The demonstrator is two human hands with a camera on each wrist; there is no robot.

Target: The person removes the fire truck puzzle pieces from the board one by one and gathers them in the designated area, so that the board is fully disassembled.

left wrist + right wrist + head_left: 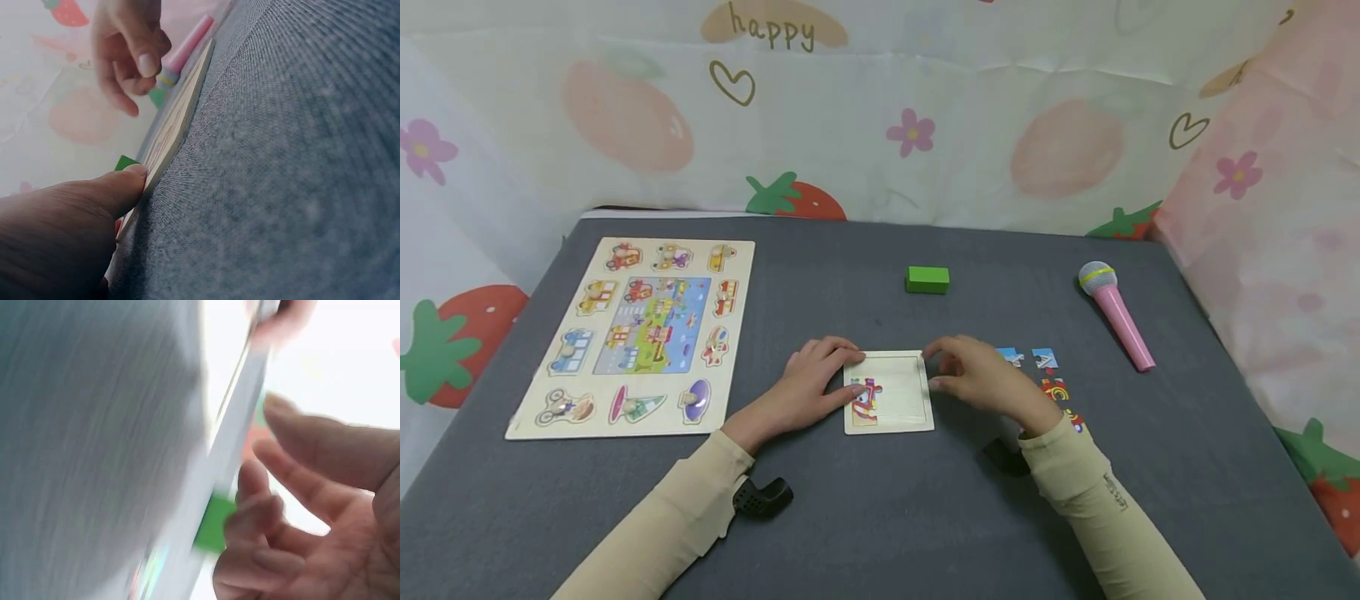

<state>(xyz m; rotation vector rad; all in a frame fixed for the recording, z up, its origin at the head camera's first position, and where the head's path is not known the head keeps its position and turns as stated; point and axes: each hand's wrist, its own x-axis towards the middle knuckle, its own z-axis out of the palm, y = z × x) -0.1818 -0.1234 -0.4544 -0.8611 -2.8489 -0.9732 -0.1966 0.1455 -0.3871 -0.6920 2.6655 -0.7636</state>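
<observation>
A small light wooden puzzle tray (901, 410) lies flat on the table with a colourful puzzle piece (867, 410) at its left side. My left hand (808, 379) rests on the tray's left edge, its thumb pressing down over the piece; the left wrist view shows that thumb (119, 187) against the tray's rim. My right hand (977, 375) hovers at the tray's upper right, and the right wrist view shows its loosely bent fingers (319, 444) with nothing between them. Several loose puzzle pieces (1055, 389) lie beside the right forearm, which partly hides them.
A large peg puzzle board (737, 292) with vehicle pictures lies at the left. Beyond the tray sits a green block (927, 281). A pink toy microphone (1120, 321) lies at the right of the dark grey table (850, 517). Printed cloth hangs behind.
</observation>
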